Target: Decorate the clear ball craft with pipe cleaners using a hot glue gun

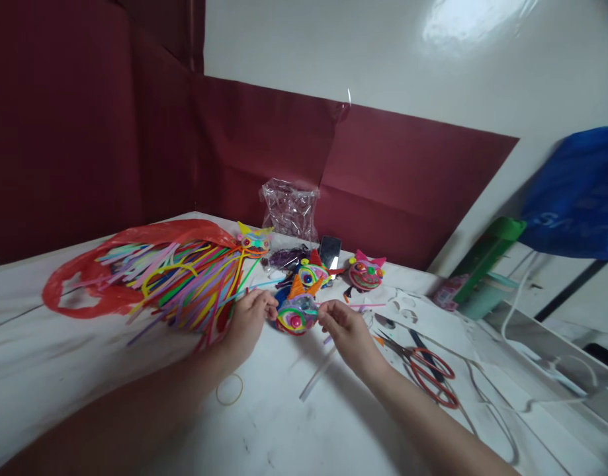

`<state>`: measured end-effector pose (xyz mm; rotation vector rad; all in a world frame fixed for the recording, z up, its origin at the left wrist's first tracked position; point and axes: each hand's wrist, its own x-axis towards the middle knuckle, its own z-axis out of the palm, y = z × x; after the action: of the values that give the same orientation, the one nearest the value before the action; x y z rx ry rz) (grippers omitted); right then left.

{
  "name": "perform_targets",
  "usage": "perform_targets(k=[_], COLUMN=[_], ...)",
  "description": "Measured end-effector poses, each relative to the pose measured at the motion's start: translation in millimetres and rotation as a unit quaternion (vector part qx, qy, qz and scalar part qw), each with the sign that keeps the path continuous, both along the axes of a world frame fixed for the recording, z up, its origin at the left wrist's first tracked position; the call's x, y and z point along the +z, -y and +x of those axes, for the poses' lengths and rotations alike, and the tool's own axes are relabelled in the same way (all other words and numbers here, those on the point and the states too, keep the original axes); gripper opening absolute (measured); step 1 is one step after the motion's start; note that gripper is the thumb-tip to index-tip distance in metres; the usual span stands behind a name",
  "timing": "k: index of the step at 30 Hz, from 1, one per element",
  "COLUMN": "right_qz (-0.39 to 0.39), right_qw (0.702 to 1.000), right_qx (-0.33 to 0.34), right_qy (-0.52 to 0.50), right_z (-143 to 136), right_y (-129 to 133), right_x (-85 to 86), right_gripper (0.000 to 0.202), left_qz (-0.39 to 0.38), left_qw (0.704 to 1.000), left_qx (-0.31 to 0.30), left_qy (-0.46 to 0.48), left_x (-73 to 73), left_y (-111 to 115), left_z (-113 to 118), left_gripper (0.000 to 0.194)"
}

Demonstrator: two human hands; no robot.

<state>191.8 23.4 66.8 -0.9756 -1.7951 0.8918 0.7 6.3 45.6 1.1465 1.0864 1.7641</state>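
Between my two hands is a round, colourful craft ornament [296,322] with a red bead in concentric coloured rings and a shiny clear patch on top. My left hand [253,320] has its fingers curled in a pinch at the ornament's left edge. At its right edge, the thumb and fingertips of my right hand [347,330] are pinched together. Just behind stands another craft piece [309,277] with orange triangles and a blue bead eye; how the two join is unclear. Thin coloured strips stick out near my right fingertips.
Left lies a bundle of coloured pipe cleaners [194,281] on a red plastic bag [85,301]. Decorated faces [366,272], a phone [330,250] and a clear bag [290,210] stand behind. Red-handled scissors [425,370] lie at right; a rubber band [229,390] lies in front.
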Motion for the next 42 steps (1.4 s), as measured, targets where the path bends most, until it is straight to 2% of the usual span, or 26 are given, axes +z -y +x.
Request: perform_targets(k=[6,12,14,20,23,27,31,33,38,42], right_qz=[0.123,0.151,0.164,0.176,0.200,0.263,0.295,0.300,0.318,0.314], right_qw=[0.986,0.981,0.979,0.977,0.970,0.945,0.914,0.896,0.859,0.838], right_qx=[0.004,-0.010,-0.021,-0.048,-0.030,-0.013,-0.028,-0.034,-0.032,-0.028], right_qy=[0.116,0.122,0.120,0.110,0.137,0.196,0.278,0.324,0.400,0.445], right_z=[-11,-13,-12,-9,-12,-21,-31,-34,-37,-37], right_y=[8,9,8,5,4,-2,-10,-14,-16,-11], right_x=[0.3,-3.8,-4.4,-4.1,-3.4,-0.5,1.7,2.2,7.2,13.7], right_gripper=[0.018,0.016,0.016,0.013,0.012,0.016,0.016,0.013,0.012,0.018], left_qz=[-0.015,-0.014,-0.010,-0.003,0.032,-0.001,-0.008,0.004,0.055,0.069], left_qw=[0.992,0.986,0.986,0.983,0.982,0.988,0.981,0.976,0.975,0.975], left_qx=[-0.080,-0.086,-0.064,0.062,0.079,0.032,-0.092,-0.120,-0.102,-0.098], left_qy=[-0.092,-0.139,-0.155,-0.171,-0.169,-0.148,-0.173,-0.181,-0.189,-0.187], left_x=[3.9,3.9,3.3,3.2,-3.7,-18.1,-28.2,-33.1,-45.1,-43.0], left_y=[9,15,14,4,-4,-14,-21,-25,-31,-28], left_z=[10,12,9,-1,-4,-13,-16,-13,-4,-5], left_gripper=[0.017,0.023,0.023,0.032,0.010,0.047,0.066,0.070,0.068,0.061])
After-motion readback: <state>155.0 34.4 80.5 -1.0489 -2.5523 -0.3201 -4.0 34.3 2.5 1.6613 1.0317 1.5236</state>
